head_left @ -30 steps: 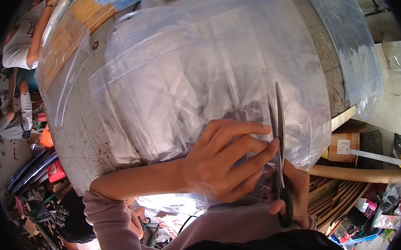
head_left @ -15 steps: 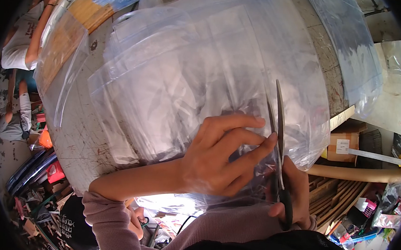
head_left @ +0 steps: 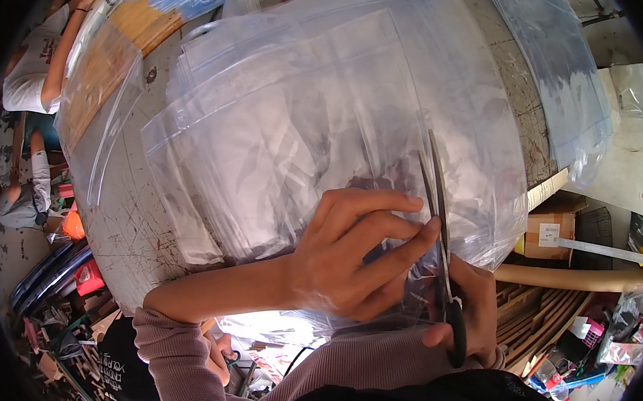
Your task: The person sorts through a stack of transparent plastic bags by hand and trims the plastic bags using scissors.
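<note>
A large pile of clear plastic sheets covers the worktable in front of me. My left hand reaches across its near part, fingers bent and spaced, with thin film at its lower side. It seems to hold the clear plastic there, though the thumb is mostly hidden. To its right, my right hand grips scissors by their dark handles. Their long blades point away from me, a little apart, over the plastic. One left fingertip is right beside the blades.
Long plastic strips lie at the right edge of the table. A cardboard box, a tan roll and stacked flat pieces are at the right. Other people are at the left.
The scissors have tilted so their tips are farther left, and the gap between the blades looks slightly narrower. My left hand has hardly moved.
</note>
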A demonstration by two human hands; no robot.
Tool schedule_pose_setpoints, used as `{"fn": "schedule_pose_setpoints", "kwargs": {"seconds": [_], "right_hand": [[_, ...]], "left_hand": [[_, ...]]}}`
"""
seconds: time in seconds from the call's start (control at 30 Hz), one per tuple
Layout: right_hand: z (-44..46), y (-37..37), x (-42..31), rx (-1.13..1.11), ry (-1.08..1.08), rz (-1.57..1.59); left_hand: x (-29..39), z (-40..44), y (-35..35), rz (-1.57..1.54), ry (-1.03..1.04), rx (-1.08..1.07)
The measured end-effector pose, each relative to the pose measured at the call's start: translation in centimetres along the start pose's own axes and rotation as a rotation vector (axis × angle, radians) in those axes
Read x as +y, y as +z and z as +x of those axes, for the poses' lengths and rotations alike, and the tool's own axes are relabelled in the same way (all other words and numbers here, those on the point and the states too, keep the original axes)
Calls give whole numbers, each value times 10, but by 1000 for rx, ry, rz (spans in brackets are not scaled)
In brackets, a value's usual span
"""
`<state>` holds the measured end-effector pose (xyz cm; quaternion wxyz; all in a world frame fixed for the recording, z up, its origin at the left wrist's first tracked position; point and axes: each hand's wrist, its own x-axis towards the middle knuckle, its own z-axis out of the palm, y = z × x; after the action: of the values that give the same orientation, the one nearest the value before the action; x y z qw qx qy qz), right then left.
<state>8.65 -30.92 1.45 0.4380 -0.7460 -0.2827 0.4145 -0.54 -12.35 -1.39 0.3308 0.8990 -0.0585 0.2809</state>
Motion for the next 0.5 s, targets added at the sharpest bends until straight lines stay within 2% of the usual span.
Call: {"fn": "schedule_pose_setpoints", "kwargs": {"seconds": [0.27,0.33,0.5], "right_hand": [[-5,2,9,22,61,136],[-6,1,9,12,89,154],[-5,2,3,23,59,140]], "left_hand": [[1,2,0,35,-31,21],[0,2,2,19,-96,80],[-4,3,0,-4,-34,17]]}}
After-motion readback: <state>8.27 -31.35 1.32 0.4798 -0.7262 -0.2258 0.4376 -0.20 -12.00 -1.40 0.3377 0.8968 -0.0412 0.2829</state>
